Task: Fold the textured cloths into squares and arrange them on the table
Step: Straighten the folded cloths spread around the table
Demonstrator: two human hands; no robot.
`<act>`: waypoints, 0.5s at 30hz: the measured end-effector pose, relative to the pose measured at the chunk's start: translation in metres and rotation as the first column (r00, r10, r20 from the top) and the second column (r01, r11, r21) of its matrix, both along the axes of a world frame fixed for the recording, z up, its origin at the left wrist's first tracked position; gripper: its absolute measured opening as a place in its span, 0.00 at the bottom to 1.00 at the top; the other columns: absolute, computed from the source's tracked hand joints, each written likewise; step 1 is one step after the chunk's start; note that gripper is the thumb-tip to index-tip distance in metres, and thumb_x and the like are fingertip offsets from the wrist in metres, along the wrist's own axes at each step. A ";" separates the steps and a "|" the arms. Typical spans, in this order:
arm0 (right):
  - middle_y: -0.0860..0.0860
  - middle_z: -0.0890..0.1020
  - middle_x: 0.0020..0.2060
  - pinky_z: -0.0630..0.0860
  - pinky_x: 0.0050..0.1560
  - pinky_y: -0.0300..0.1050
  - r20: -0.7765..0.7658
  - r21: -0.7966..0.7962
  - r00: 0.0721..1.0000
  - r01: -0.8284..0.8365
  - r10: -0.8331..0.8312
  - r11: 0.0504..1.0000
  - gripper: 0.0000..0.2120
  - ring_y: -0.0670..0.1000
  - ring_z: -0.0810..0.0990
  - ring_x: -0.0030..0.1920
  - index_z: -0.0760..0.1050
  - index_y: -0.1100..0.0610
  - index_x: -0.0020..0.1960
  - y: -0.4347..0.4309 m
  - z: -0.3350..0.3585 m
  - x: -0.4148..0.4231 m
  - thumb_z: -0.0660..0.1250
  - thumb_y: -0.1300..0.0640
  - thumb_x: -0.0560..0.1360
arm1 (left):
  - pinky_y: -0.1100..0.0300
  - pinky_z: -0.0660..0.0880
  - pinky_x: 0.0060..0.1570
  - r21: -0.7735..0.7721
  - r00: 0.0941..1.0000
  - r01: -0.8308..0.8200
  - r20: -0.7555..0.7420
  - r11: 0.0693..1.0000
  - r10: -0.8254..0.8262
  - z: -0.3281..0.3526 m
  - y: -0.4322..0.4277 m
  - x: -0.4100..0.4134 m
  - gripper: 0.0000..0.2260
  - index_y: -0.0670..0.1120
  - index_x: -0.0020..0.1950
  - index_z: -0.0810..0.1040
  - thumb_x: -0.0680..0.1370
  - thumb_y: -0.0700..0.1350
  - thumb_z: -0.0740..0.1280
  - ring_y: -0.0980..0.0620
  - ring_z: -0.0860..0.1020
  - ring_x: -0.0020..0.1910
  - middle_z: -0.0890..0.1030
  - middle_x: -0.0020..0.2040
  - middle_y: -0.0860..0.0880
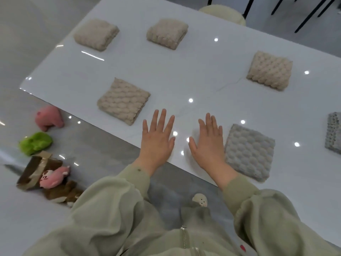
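Six folded textured squares lie apart on the white table: four beige and two grey. We see both hands palm down on the bare tabletop near its front edge, side by side with a gap between them. The left hand has its fingers straight and spread and holds nothing. The right hand is likewise flat, fingers straight and slightly fanned, and holds nothing.

From the left hand, the near beige cloth lies at ten o'clock, near the fingertips but apart from them. From the right hand, the near grey cloth lies at three o'clock, just beside the little-finger edge; we cannot tell whether skin meets fabric. The right beige cloth lies at one o'clock, well apart. The far-left beige cloth and the far-middle beige cloth lie at eleven and twelve o'clock, well apart from both hands. The second grey cloth is cut off by the frame at three o'clock.

On the floor at nine o'clock we see a pink plush toy, a green plush toy and a cardboard box.
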State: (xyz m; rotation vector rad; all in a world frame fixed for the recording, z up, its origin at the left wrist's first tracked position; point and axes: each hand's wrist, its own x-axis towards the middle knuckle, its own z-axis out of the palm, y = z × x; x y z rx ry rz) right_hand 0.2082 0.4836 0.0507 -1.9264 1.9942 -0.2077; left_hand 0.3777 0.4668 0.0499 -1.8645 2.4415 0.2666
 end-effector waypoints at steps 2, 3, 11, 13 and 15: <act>0.55 0.46 0.77 0.39 0.74 0.52 -0.008 -0.001 1.000 0.028 -0.028 1.000 0.30 0.53 0.41 0.76 0.52 0.58 0.76 -0.011 -0.004 0.026 0.54 0.47 0.79 | 0.42 0.39 0.72 0.003 1.000 0.018 -0.004 1.000 -0.018 -0.003 -0.015 0.030 0.27 0.50 0.78 0.44 0.81 0.54 0.49 0.45 0.39 0.76 0.41 0.78 0.46; 0.55 0.46 0.77 0.40 0.74 0.52 -0.014 0.002 0.999 0.047 -0.047 0.999 0.30 0.53 0.41 0.76 0.51 0.58 0.76 -0.017 -0.007 0.043 0.53 0.45 0.79 | 0.41 0.41 0.72 0.003 1.000 0.028 -0.011 1.000 -0.028 -0.005 -0.024 0.049 0.27 0.50 0.78 0.46 0.81 0.55 0.48 0.44 0.41 0.77 0.44 0.78 0.45; 0.52 0.47 0.77 0.43 0.75 0.47 0.169 0.102 0.952 0.242 -0.256 0.965 0.31 0.50 0.43 0.76 0.50 0.57 0.76 -0.057 -0.016 0.174 0.48 0.43 0.79 | 0.46 0.44 0.73 0.106 0.973 0.078 -0.223 0.991 -0.053 -0.012 -0.105 0.185 0.27 0.47 0.78 0.48 0.81 0.52 0.50 0.46 0.43 0.77 0.46 0.78 0.45; 0.51 0.48 0.77 0.46 0.75 0.44 0.325 0.164 0.874 0.324 -0.361 0.932 0.28 0.48 0.46 0.76 0.51 0.57 0.76 -0.062 -0.016 0.195 0.53 0.48 0.81 | 0.49 0.45 0.73 0.120 0.944 0.049 -0.331 0.992 -0.007 -0.017 -0.125 0.202 0.26 0.45 0.78 0.49 0.82 0.49 0.54 0.46 0.44 0.77 0.47 0.78 0.44; 0.48 0.50 0.77 0.49 0.74 0.42 0.467 0.249 0.765 0.367 -0.443 0.896 0.28 0.45 0.49 0.76 0.50 0.55 0.77 -0.066 -0.012 0.207 0.54 0.49 0.81 | 0.54 0.46 0.74 0.166 0.869 -0.019 -0.485 0.986 0.099 -0.019 -0.143 0.211 0.26 0.43 0.77 0.50 0.82 0.46 0.54 0.48 0.47 0.77 0.48 0.78 0.44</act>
